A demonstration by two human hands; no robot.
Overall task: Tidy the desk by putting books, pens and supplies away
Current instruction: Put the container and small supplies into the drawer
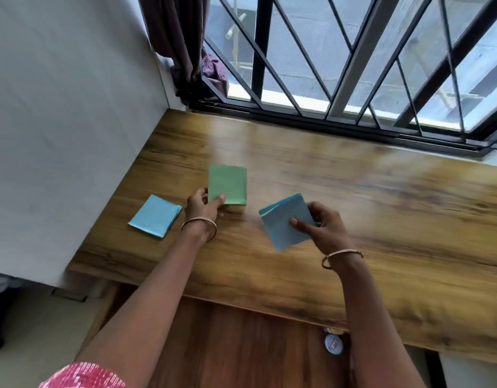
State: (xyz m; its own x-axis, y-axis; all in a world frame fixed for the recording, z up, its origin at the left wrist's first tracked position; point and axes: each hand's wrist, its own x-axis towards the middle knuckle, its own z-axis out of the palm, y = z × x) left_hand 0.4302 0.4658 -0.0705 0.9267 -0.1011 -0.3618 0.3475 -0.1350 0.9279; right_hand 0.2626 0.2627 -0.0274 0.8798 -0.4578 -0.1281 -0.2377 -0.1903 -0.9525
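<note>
Wood-grain desk (381,219) runs under a barred window (353,65), with a white wall (60,135) closing off its left end and a dark curtain (174,37) bunched in the far left corner. Your left hand (202,208) pinches a green paper stack (227,183) by its near left corner, thumb on the face you see and fingers curled behind it; the stack stands tilted up over the left-centre of the desk, and you cannot tell whether its lower edge touches the wood. Your right hand (323,228) grips a blue paper stack (281,222) just to the right of the green one, thumb pressed on top and fingers wrapped under its right side; this stack is lifted off the desk and angled, its far left corner pointing toward the green one without touching it. A second blue stack (155,215) lies flat on the desk to the left, near the wall, apart from both hands. Each wrist carries a thin bangle (199,222). Below the near edge of the desk, beside your right forearm, sits a small round white-and-blue object (333,343), too blurred to identify
</note>
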